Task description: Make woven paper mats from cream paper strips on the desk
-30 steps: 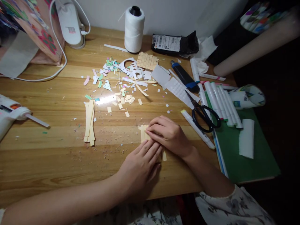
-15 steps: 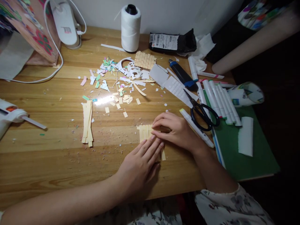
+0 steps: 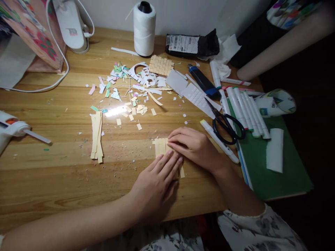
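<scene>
Pale yellow paper strips [image 3: 160, 147], woven crosswise, lie on the table under both of my hands. My left hand [image 3: 158, 174] rests on them with its fingers stretched out side by side, pressing the lower part and hiding much of it. Coming in from the right, my right hand [image 3: 195, 148] has its thumb and fingertips closed at the upper part of the strips. What lies between those fingertips is mostly covered. A stack of loose yellow paper strips [image 3: 96, 136] lies to the left. Farther back sits a finished-looking woven paper square [image 3: 161, 65].
Scissors [image 3: 226, 127] and several markers [image 3: 247, 111] lie at the right, by a green folder [image 3: 282, 181]. Paper scraps [image 3: 138, 87] are scattered behind my hands. A thread cone [image 3: 144, 29] stands at the back; a glue gun [image 3: 13, 127] is at the far left.
My right hand's fingertips have shifted slightly left and closer together along the woven strips. My left hand stays pressed in place. The whole view has moved a little.
</scene>
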A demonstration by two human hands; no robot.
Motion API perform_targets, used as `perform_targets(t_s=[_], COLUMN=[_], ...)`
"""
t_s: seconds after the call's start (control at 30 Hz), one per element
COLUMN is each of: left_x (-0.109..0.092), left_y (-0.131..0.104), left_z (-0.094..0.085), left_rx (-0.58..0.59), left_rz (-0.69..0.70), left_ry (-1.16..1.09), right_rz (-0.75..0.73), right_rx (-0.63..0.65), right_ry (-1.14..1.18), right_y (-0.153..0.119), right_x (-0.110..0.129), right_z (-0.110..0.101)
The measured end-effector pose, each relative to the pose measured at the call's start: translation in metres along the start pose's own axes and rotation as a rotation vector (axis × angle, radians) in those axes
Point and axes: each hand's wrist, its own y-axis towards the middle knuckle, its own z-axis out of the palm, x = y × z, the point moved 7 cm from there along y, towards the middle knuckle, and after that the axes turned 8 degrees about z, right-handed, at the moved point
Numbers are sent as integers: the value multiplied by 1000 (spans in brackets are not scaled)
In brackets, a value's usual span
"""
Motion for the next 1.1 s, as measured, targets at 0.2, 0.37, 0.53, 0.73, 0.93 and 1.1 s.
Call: perform_targets(t_s=[0.2, 0.37, 0.53, 0.73, 0.93, 1.1], left_x=[1, 1, 1, 0, -1, -5], left_y=[0, 0, 0, 0, -1, -4], left_z=[1, 0, 1, -1, 1, 1], left_rx=[27, 6, 14, -4, 11, 26], left_rz=[-3, -6, -3, -3, 12, 129], left_ry=[-23, -14, -9, -19, -13, 20], right_rz=[51, 46, 52, 73, 104, 98], right_rx=[37, 56, 53, 43, 35, 53], right_ry=[105, 101, 107, 133, 153, 165], right_y=[-1, -1, 0, 0, 0, -2], right_x=[-14, -12, -12, -13, -14, -18], right_z=[-11, -10, -9, -9, -7, -10])
